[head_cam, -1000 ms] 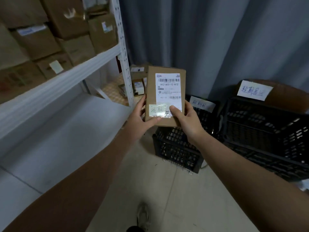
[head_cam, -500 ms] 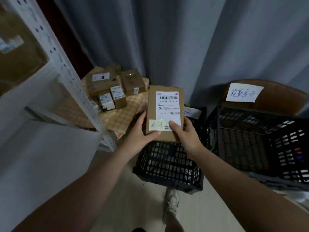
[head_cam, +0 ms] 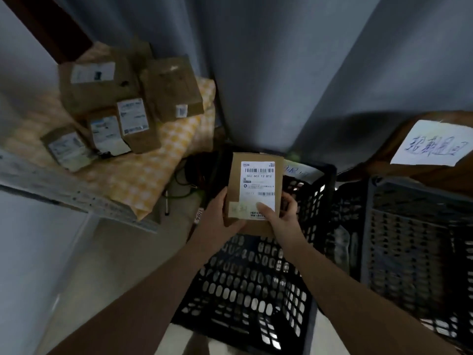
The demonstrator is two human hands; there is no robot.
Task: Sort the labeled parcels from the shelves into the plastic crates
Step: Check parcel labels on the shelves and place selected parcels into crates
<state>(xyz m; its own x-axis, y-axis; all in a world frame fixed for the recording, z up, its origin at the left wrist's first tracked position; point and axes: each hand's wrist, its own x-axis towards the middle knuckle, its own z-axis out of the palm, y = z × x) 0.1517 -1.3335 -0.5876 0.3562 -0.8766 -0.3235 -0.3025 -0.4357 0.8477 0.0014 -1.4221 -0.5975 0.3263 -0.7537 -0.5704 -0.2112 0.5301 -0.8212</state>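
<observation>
A person is holding a flat brown parcel point(head_cam: 256, 198) upright in the air over an open black plastic crate point(head_cam: 245, 285), its printed side facing the camera. The left hand point(head_cam: 217, 219) is gripping the parcel's lower left edge, thumb lying across the front corner and fingers curling out of sight behind. The right hand point(head_cam: 284, 224) is clasping the lower right edge, its thumb pressing on the bottom of the white shipping label point(head_cam: 258, 183) while the fingers are wrapping round the back. A small pale note point(head_cam: 237, 209) is sitting on the parcel just left of that thumb; its writing is too blurred to read. A second dark crate point(head_cam: 409, 239) is standing just beside the first, to the right, with a handwritten paper sign point(head_cam: 432, 147) showing behind it. To the left, several labelled cardboard boxes point(head_cam: 128, 103) are lying together on a yellow checked cloth point(head_cam: 153, 172). A grey curtain point(head_cam: 281, 73) is hanging behind it all.
</observation>
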